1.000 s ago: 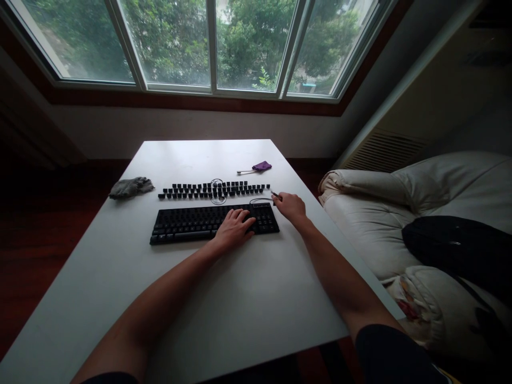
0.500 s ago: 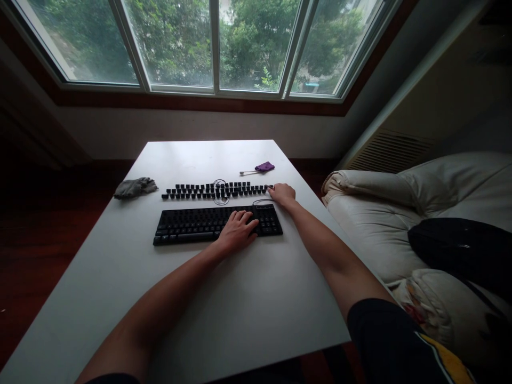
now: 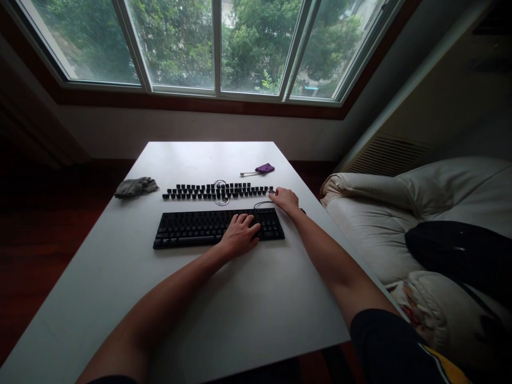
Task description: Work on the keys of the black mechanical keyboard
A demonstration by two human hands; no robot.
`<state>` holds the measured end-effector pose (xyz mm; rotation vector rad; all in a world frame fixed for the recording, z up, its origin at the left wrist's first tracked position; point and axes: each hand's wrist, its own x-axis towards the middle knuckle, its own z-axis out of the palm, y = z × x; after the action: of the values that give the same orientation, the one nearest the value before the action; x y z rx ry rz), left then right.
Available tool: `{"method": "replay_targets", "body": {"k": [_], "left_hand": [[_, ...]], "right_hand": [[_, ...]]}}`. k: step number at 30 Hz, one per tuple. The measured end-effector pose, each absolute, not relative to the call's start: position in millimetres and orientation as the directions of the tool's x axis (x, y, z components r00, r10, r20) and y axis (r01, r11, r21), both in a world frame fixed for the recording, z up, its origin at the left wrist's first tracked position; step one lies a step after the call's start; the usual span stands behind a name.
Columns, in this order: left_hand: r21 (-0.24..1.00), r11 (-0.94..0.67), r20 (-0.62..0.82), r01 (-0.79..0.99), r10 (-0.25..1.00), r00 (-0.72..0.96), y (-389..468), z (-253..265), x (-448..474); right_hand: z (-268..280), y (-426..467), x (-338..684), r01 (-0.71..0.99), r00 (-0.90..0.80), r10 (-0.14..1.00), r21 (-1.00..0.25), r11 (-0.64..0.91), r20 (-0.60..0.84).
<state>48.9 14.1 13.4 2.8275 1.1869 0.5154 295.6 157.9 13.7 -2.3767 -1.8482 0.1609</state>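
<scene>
A black keyboard [image 3: 192, 229] lies on the white table, most of its keys in place. My left hand [image 3: 240, 234] rests on its right half, palm down and fingers spread. Beyond the keyboard, several loose black keycaps [image 3: 196, 192] stand in rows across the table. At the right end of these rows is my right hand [image 3: 285, 199], its thumb and forefinger pinched around a small dark keycap. The fingers partly hide that keycap. A thin cable [image 3: 262, 202] curves from the keyboard's back edge near my right wrist.
A crumpled grey cloth [image 3: 136, 188] lies near the table's left edge. A purple cloth [image 3: 264, 168] with a thin light stick [image 3: 248, 174] is at the back right. Clear rings [image 3: 222, 201] show around the keycap rows. A pale sofa [image 3: 360, 213] stands to the right.
My right hand has shifted very slightly right and toward me at the end of the keycap rows. My left hand stays on the keyboard. The view has tilted a little.
</scene>
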Motion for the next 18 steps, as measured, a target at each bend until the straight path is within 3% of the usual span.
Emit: {"method": "replay_targets", "body": {"k": [18], "left_hand": [[0.159,-0.721,0.21,0.675,0.693,0.69,-15.9,25.6,58.5]], "right_hand": [[12.0,157.1,291.8,0.959,0.244,0.97,-0.146,-0.241,0.003]]}}
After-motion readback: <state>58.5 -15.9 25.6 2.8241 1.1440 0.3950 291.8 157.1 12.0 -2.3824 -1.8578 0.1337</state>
